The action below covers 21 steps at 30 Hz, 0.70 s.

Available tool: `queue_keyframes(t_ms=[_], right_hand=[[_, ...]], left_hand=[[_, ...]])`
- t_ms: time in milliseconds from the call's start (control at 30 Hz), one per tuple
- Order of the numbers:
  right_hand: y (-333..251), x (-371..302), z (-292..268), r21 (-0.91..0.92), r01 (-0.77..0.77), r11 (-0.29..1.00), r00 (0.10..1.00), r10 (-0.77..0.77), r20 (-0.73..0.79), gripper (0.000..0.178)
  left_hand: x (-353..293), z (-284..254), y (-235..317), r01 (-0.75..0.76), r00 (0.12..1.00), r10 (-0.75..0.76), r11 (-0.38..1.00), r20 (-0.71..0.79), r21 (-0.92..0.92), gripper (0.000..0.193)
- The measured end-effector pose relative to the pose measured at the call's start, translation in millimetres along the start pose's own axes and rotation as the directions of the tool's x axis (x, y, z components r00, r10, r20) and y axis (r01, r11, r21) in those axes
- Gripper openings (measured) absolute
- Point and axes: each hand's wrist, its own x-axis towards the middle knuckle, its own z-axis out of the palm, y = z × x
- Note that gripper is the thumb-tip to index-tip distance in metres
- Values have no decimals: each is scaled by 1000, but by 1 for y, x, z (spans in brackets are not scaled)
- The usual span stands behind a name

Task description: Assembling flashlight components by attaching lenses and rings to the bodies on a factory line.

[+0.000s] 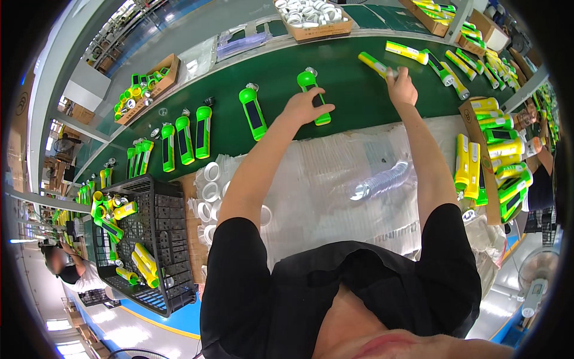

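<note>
My left hand (304, 108) is over a green flashlight (308, 81) with a dark panel, which lies on the green belt. Its thumb and index finger are spread apart across the flashlight's body; whether they touch it is hard to see. Farther right, my right hand (402, 88) pinches the near end of a green and yellow flashlight (371, 61). Just beyond that hand lies a yellow flashlight (406, 51). Left of my left hand, another green flashlight (252, 112) rests panel up, with several more in a spaced row.
A black crate (170, 233) with flashlights stands at the left. White rings (210, 191) and a clear plastic coil (382, 180) lie on the plastic-covered bench before me. Cartons of flashlights (487, 173) stand at the right; a box of white rings (323, 30) is beyond the belt.
</note>
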Motion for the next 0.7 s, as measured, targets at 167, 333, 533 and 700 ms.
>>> queue_keyframes(t_ms=[167, 333, 533, 700], right_hand=[[-29, -43, -16, -104, 442, 891, 894, -447, -29, 48], [-88, -149, -73, 678, -675, 291, 576, -366, 731, 60], [-82, -260, -138, 632, -770, 86, 552, -406, 728, 54], [-76, -321, -165, 644, -745, 174, 429, -614, 663, 61]], left_hand=[[-27, 5, 13, -20, 999, 12, 974, -37, -224, 52], [-134, 0, 72, -356, 929, 366, 857, -47, -372, 41], [-203, 8, 67, -44, 961, -206, 550, -186, -834, 53], [-225, 25, 101, 189, 981, 62, -85, 185, -978, 83]])
